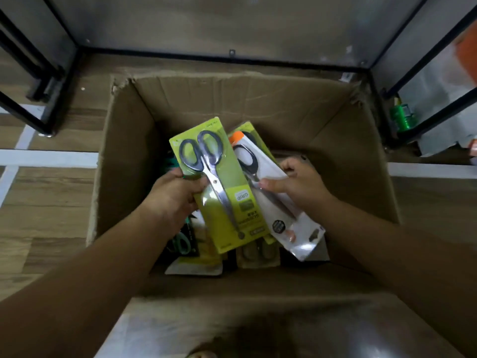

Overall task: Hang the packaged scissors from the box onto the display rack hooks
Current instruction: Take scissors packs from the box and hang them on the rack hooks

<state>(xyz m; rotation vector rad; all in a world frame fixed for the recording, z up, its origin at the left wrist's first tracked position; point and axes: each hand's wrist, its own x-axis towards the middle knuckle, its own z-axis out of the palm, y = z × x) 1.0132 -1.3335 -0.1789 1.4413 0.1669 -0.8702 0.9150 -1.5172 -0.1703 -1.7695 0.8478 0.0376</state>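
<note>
Left grip (178,195): clenched on the left edge of the green pack (219,184), thumb across its front near the blade. Pack sits tilted, handles away from the person, raised above the box (124,161). Risk: the hold is at one edge only, so the card may pivot or slip back into the box as it lifts.

Under and behind the left grip: loose packs (192,257), partly hidden. Risk: a corner of the lifted pack may snag one and drag it up.

Between the grips: the green pack overlaps the white pack (281,215). Risk: the two cards may catch on each other if drawn apart carelessly.

Right grip (296,184): grasping the white pack, thumb on its face, fingers behind. A second green card edge shows behind it; whether it is held too, cannot tell. Risk: an extra pack may come up and drop.

Beyond both grips: rack frame (232,59), hooks not in view. Hang holes on the packs are too small to judge.
</note>
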